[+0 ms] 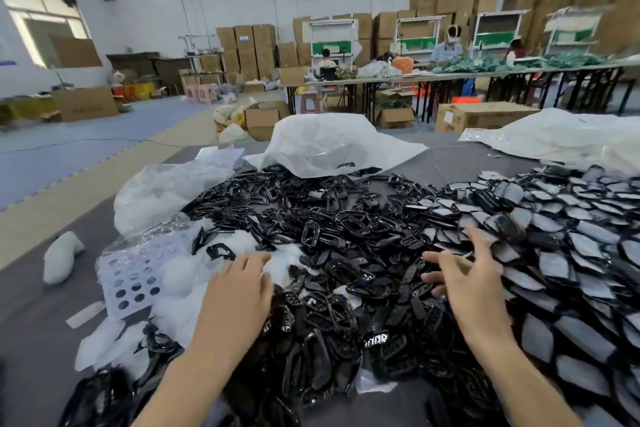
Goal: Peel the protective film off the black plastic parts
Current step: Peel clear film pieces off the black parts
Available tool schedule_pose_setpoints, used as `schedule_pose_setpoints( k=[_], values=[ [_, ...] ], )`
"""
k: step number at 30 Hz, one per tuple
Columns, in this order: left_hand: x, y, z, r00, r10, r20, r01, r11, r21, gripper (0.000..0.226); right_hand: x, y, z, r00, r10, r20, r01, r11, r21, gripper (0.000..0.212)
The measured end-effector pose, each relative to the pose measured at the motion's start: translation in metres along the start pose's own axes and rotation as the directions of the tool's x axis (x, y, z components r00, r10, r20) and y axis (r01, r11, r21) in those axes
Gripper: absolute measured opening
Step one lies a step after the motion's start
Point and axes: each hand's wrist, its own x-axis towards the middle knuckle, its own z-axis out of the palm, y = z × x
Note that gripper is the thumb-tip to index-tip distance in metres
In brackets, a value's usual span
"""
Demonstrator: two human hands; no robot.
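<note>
Left hand (239,284) low over near edge of heap, fingers loosely together, clamped on nothing, tips at white film scraps (180,277). Right hand (464,281) beside it, fingers spread apart, holding nothing. Black plastic parts (346,236) heaped across grey table (38,329) under both hands. Film-covered parts (571,253) piled right of that. Perforated lilac sheet (131,274) left. Clear plastic bag (332,142) behind heap. Cardboard boxes (249,45) along far wall.
</note>
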Motion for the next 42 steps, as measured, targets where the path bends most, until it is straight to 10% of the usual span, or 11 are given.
schedule_pose_setpoints(
  k=[9,15,19,24,31,38,42],
  values=[
    [0.037,-0.034,0.012,0.979,-0.010,0.202,-0.085,0.886,0.455,0.018,-0.029,0.000,0.050,0.975,-0.047,0.219,0.055,0.998,-0.029,0.046],
    [0.012,0.023,0.005,0.955,0.242,-0.172,-0.274,0.942,-0.195,0.012,-0.038,0.012,0.051,0.959,0.096,0.266,-0.174,0.942,0.288,0.024],
    [-0.011,0.066,0.027,0.811,0.561,-0.170,-0.574,0.818,-0.038,0.014,-0.039,0.011,0.058,0.860,0.142,0.489,-0.391,0.799,0.456,0.046],
    [-0.013,0.072,0.041,0.782,0.596,-0.181,-0.611,0.791,-0.033,0.013,-0.035,0.019,0.054,0.874,0.152,0.462,-0.379,0.809,0.450,0.028],
    [-0.011,0.058,0.032,0.977,0.212,-0.006,-0.203,0.930,-0.307,0.026,-0.030,0.014,0.048,0.948,0.210,0.238,-0.299,0.847,0.441,0.026],
    [-0.002,0.049,0.038,0.993,0.057,0.102,-0.029,0.967,-0.255,0.025,-0.023,0.006,0.031,0.892,0.295,0.341,-0.441,0.408,0.800,0.027],
    [0.012,0.043,0.044,0.958,0.041,0.285,0.021,0.978,-0.209,0.030,-0.022,0.005,0.029,0.875,0.284,0.391,-0.478,0.389,0.787,0.032]
  ],
)
